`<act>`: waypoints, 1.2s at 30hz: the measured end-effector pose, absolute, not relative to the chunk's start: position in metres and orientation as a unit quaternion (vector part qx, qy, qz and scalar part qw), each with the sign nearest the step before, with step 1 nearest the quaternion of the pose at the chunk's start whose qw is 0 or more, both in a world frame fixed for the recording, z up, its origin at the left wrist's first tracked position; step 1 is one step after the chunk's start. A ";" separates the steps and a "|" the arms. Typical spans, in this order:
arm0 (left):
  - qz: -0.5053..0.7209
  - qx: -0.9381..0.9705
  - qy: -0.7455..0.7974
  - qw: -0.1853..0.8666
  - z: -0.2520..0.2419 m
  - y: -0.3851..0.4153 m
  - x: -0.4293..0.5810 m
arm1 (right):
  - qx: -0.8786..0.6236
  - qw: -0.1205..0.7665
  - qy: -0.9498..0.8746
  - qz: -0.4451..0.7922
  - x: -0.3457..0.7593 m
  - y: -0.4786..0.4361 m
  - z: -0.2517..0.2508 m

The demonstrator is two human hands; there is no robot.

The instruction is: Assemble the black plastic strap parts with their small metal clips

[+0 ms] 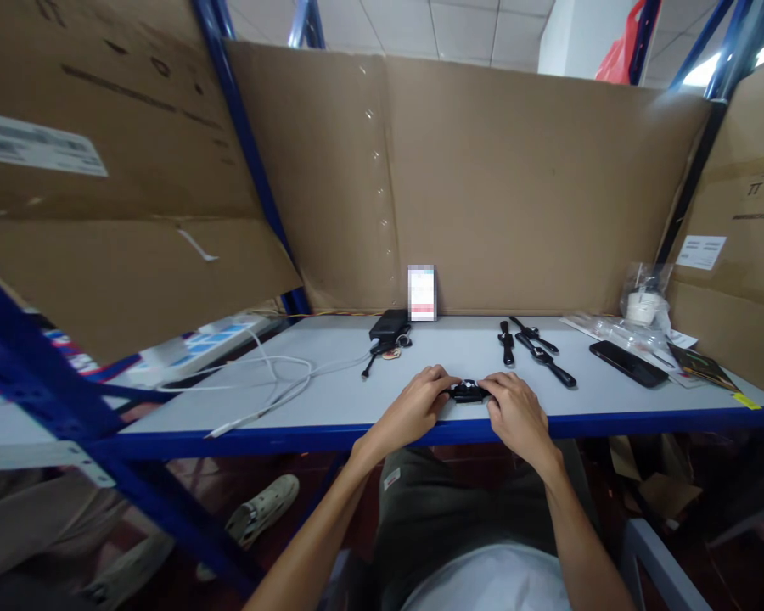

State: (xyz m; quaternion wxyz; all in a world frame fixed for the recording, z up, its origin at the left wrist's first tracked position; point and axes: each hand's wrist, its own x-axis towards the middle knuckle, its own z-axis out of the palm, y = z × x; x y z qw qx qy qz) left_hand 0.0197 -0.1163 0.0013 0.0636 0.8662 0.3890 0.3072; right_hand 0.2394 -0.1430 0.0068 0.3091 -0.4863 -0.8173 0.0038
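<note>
At the front edge of the table, both my hands hold a black spokeshave (469,391) with small shiny metal parts in its middle. My left hand (425,397) has its fingers closed on the left end, and my right hand (514,406) grips the right end. The fingers cover both ends of it. Further back to the right lie more black spokeshaves: one (507,344) points away from me, and two others (546,357) lie slanted and partly overlapping.
A black phone (628,363) and clear plastic bags (617,333) lie right. A lit screen (422,294) leans against the cardboard wall (515,187). Near it sits a black box (388,324) with keys. White cables (280,386) run left to a power strip (213,346).
</note>
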 end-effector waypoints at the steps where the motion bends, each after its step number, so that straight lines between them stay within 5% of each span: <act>1: 0.307 0.866 0.389 0.065 0.001 -0.116 0.020 | -0.483 0.314 -0.818 0.005 0.240 -0.143 0.007; 36: 0.305 0.865 0.391 0.071 0.002 -0.116 0.019 | -0.476 0.377 -0.794 0.035 0.242 -0.144 0.003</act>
